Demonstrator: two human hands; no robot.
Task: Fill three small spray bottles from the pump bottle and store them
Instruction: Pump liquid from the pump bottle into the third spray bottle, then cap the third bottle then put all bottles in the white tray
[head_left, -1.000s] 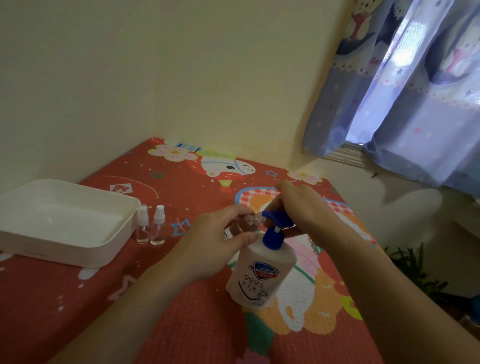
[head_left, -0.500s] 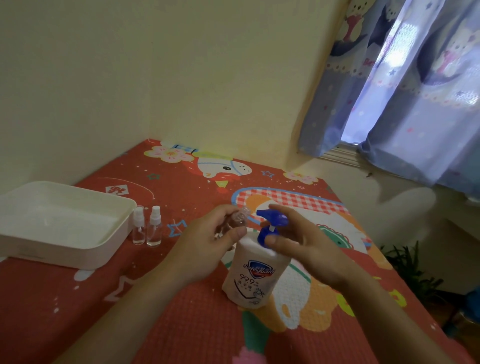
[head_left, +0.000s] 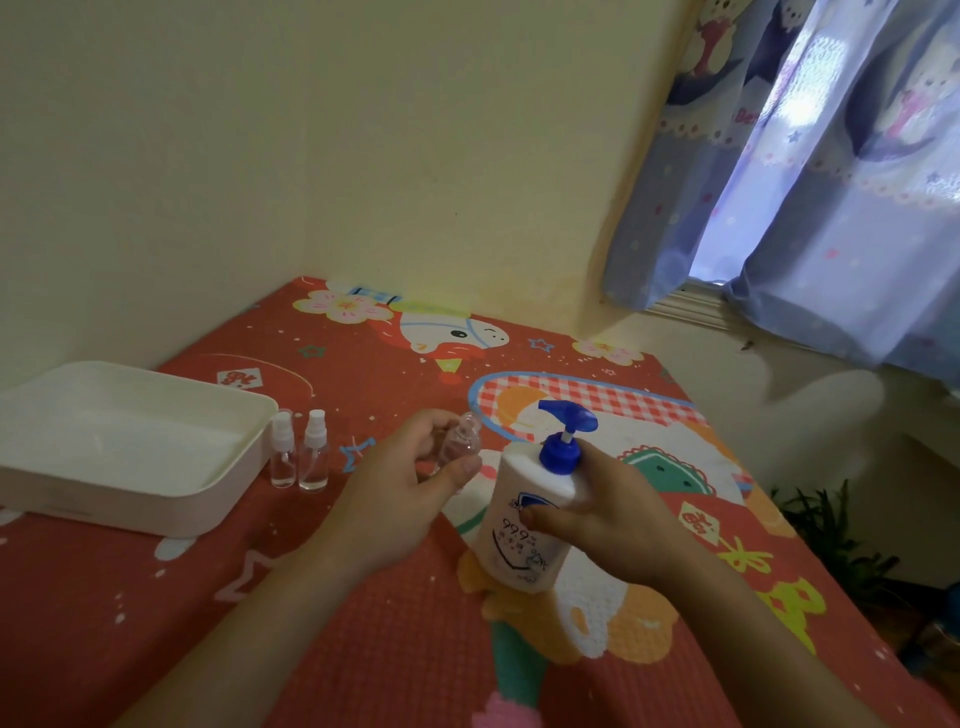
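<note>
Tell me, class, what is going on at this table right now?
A person is decanting from a pump bottle into small spray bottles. The left hand holds one small clear bottle, uncapped, near the blue pump head. The right hand grips the pump bottle's body. Two capped spray bottles stand side by side on the red cloth beside a white tray, which holds no bottles yet.

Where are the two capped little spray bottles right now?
The two capped spray bottles stand upright side by side, left of centre, just right of the white tray.
</note>
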